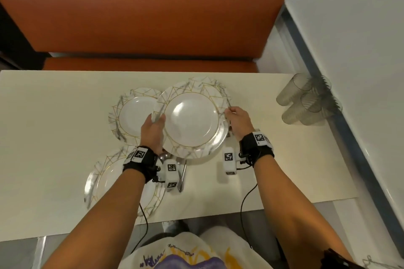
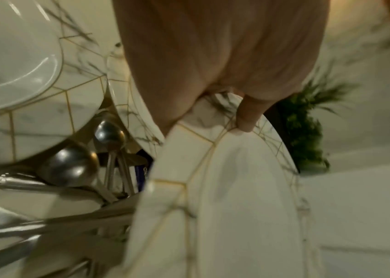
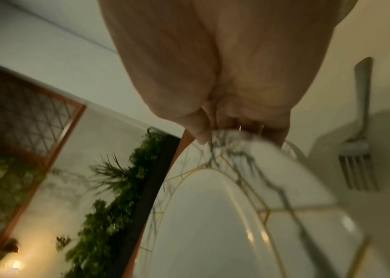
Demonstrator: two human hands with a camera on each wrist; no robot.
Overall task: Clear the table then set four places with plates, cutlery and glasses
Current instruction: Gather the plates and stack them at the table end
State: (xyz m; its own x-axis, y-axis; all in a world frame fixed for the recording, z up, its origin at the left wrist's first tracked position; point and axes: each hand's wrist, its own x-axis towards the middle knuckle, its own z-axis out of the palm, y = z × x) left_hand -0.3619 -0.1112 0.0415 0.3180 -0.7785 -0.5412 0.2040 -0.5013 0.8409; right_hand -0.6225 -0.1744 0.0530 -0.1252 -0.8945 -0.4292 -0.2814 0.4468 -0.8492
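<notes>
I hold a white marble-patterned plate with gold lines lifted over the table's middle. My left hand grips its left rim, thumb on top. My right hand pinches its right rim. Behind and beneath it shows the rim of another such plate. A matching plate lies to the left, and one more near the front under my left forearm. Spoons and other cutlery lie heaped below my left wrist. A fork lies right of the held plate.
Several smoky ribbed glasses stand clustered at the table's far right edge by the wall. An orange bench runs along the far side of the cream table. Wrist-camera cables hang over the front edge.
</notes>
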